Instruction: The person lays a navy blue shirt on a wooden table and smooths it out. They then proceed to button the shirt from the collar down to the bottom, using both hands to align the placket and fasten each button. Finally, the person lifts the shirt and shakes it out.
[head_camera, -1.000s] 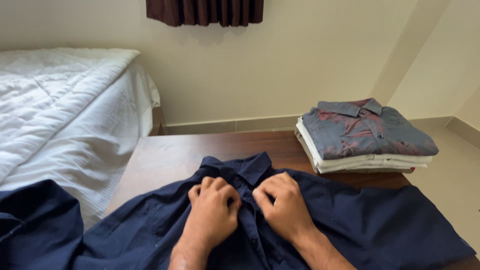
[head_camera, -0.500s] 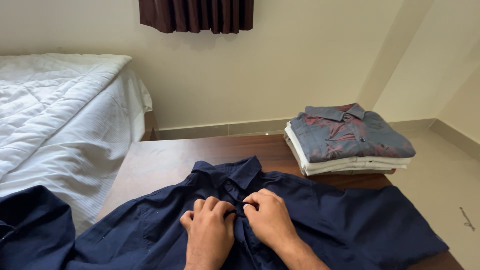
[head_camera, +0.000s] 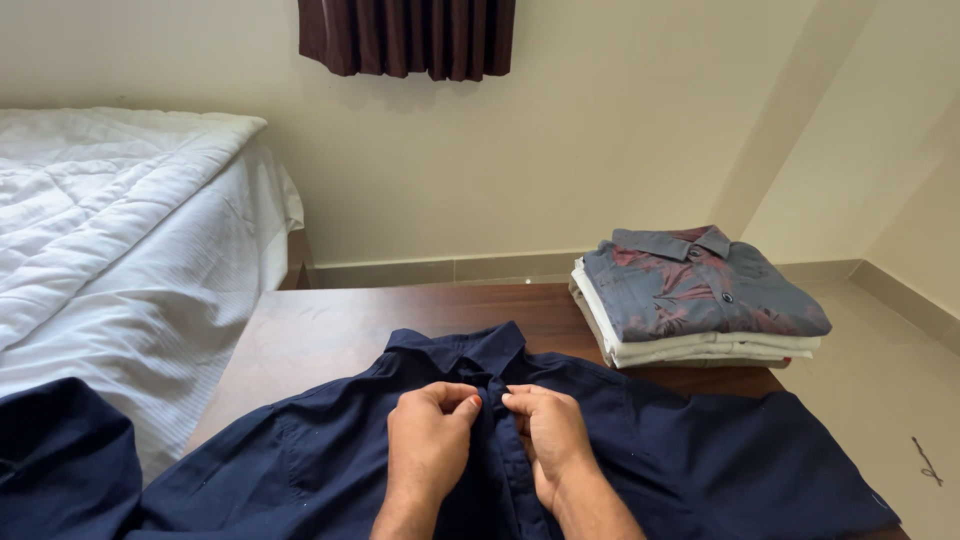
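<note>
Head view, looking down. A navy blue shirt (head_camera: 660, 470) lies spread front-up across the near part of the dark wooden counter (head_camera: 330, 335), collar toward the far side, with one sleeve trailing off the near left edge. The left hand (head_camera: 428, 440) and the right hand (head_camera: 545, 432) meet at the shirt's front placket just below the collar; each pinches an edge of the fabric between thumb and curled fingers, the fingertips of the two hands nearly touching. On the far right of the counter rests a stack of folded shirts (head_camera: 700, 300): a grey-blue one with a reddish pattern on top, pale ones beneath. A bed with a white quilt (head_camera: 120, 230) stands just beside the counter on the left. A dark maroon curtain (head_camera: 405, 35) hangs on the far wall.
</note>
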